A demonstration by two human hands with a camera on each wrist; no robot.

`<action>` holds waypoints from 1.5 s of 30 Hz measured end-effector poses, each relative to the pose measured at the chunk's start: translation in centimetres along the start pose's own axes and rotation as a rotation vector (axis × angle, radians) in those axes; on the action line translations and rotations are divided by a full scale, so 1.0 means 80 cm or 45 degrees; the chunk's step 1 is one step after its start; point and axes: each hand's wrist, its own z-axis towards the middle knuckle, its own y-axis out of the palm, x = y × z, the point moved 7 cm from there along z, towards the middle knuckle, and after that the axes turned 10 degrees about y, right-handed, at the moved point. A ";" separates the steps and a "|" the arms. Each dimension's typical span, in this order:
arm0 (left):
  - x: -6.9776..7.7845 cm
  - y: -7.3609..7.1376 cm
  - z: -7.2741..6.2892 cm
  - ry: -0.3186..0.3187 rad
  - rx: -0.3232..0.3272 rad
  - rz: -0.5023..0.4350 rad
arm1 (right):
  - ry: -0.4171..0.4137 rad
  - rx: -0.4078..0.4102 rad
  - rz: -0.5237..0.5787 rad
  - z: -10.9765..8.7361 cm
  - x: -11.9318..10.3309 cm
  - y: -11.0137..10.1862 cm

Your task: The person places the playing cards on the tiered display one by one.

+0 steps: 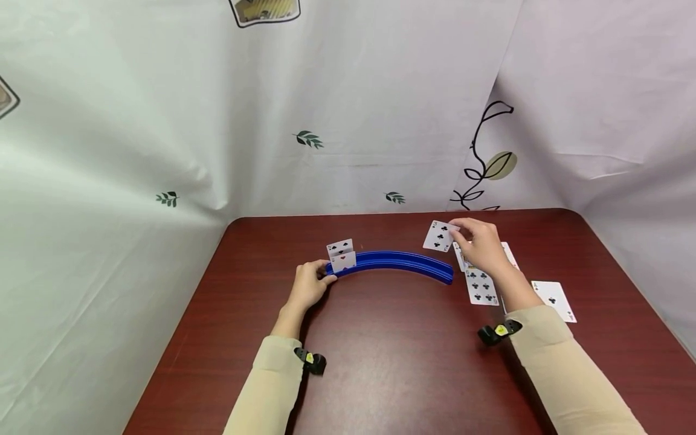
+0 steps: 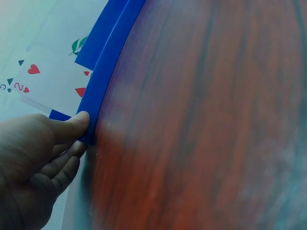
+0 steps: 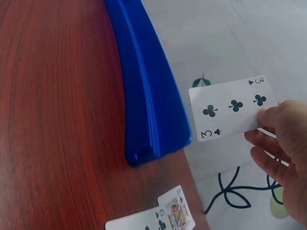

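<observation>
My right hand (image 1: 481, 243) pinches the three of clubs (image 1: 438, 237) by one edge, thumb on its face; the fingertips behind it are hidden. The card is up off the bench (image 1: 391, 356), near the right end of the curved blue card holder (image 1: 402, 261) and apart from it. My left hand (image 1: 309, 284) grips the holder's left end, thumb on the near side, the other fingers partly out of sight beneath.

Just beside that thumb, the two of hearts (image 1: 344, 261) stands in the holder, its lower part sunk behind the blue lip. It covers much of the card behind, which looks like the five of spades (image 1: 339, 245). Each wrist view cuts off the holder's opposite end.

Under my right hand lies the six of clubs (image 1: 481, 289), overlapping a face card (image 3: 178, 214) whose rank I can't make out. Another card (image 1: 511, 256) shows only a strip past my knuckles. Farther right lies the ace of clubs (image 1: 553, 301), partly behind my sleeve (image 1: 565, 362). Beyond the bench hangs a leaf-printed white cloth (image 1: 359, 90).
</observation>
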 end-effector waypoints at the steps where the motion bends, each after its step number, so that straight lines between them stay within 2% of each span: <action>1: 0.000 0.000 0.000 0.003 0.000 0.005 | -0.007 0.001 -0.001 0.001 -0.001 0.001; 11: 0.000 0.000 0.001 0.013 -0.003 0.043 | -0.041 -0.004 0.050 0.010 -0.019 0.012; 19: -0.001 0.000 0.000 0.008 0.000 0.020 | -0.048 -0.043 0.086 0.014 -0.035 0.026; 31: -0.003 0.001 -0.001 -0.010 -0.003 0.001 | -0.156 -0.047 0.150 0.016 -0.058 0.049; 45: -0.001 0.000 0.000 -0.005 0.001 0.021 | -0.202 -0.058 0.132 0.017 -0.082 0.066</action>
